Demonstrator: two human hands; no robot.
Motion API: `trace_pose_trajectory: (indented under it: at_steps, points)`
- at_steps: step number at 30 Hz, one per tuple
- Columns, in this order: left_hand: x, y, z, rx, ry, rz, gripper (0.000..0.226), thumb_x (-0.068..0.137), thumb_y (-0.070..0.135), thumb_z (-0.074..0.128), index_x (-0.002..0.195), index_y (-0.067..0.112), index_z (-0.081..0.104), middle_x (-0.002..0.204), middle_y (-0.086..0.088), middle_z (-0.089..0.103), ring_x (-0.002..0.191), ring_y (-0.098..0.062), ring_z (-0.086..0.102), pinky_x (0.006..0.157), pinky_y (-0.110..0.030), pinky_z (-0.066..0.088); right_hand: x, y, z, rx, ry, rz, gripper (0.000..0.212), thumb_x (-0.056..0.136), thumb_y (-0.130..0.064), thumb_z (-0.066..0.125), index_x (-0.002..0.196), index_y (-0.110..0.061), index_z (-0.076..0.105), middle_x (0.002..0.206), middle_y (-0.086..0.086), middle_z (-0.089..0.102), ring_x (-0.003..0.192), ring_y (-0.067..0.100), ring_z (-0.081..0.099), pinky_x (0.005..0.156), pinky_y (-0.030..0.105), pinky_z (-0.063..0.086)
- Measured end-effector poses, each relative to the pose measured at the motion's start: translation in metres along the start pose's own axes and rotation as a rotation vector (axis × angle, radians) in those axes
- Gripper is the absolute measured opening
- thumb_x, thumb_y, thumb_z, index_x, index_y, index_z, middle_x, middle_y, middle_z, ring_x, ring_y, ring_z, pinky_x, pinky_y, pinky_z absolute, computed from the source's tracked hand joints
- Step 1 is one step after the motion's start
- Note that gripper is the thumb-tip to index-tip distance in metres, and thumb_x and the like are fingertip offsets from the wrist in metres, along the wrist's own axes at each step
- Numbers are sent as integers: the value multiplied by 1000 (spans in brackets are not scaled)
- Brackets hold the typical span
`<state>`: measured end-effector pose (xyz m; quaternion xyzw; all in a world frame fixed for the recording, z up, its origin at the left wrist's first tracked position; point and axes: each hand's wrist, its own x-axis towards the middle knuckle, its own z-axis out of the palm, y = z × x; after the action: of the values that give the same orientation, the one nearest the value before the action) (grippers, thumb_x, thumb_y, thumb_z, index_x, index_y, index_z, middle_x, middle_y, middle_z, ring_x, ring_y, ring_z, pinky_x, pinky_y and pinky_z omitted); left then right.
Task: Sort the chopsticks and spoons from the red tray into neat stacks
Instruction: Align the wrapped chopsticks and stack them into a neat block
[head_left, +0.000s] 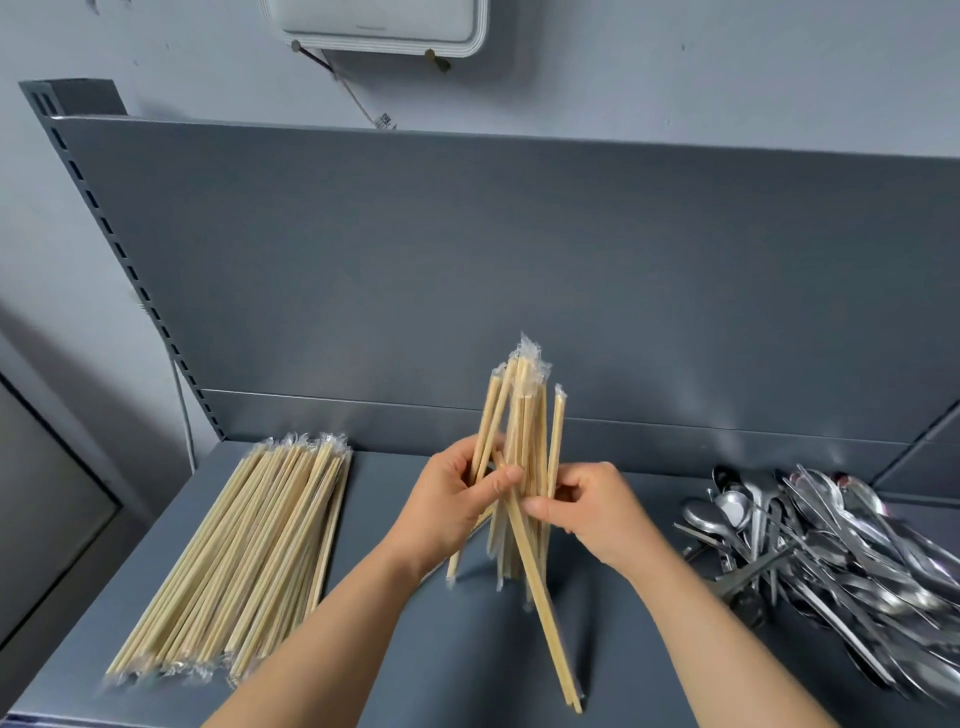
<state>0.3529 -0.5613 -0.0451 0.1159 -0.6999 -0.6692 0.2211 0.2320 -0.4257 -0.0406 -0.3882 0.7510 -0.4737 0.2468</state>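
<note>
While the left hand (457, 499) and right hand (592, 512) both clamp a loose upright bundle of wrapped chopsticks (524, 447) above the desk (415, 649), those light, stiff, slick sleeves look slippery; grip mid-length, I'd say.

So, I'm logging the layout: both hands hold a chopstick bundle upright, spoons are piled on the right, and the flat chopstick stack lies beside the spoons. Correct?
Not quite. The head view shows the flat chopstick stack on the left, apart from the spoons. The rest holds: left hand and right hand hold the chopstick bundle upright, spoons piled on the right.
</note>
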Motion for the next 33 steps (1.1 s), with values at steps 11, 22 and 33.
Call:
trace_pose_trajectory:
  at_steps: [11, 22, 33]
  points:
    - [19, 16, -3, 26, 17, 85, 6, 82, 25, 70, 80, 30, 73, 63, 11, 65, 51, -1, 55, 53, -12, 46, 7, -14, -15, -68, -98, 10, 26, 81, -29, 77, 64, -48, 70, 55, -15, 64, 49, -2, 55, 51, 9, 41]
    - [24, 14, -1, -2, 30, 26, 19, 75, 38, 77, 76, 19, 76, 63, 3, 67, 50, -6, 55, 51, -16, 44, 12, -16, -7, 13, -49, 33, 19, 75, -20, 82, 62, -26, 70, 50, -4, 62, 45, 6, 54, 49, 17, 44]
    - [12, 4, 4, 31, 64, 81, 22, 87, 32, 62, 92, 16, 77, 79, -1, 74, 74, -21, 68, 73, -26, 56, 23, -24, -20, -229, -136, 82, 13, 68, -36, 84, 68, -31, 72, 54, -10, 66, 46, 0, 57, 51, 19, 44]
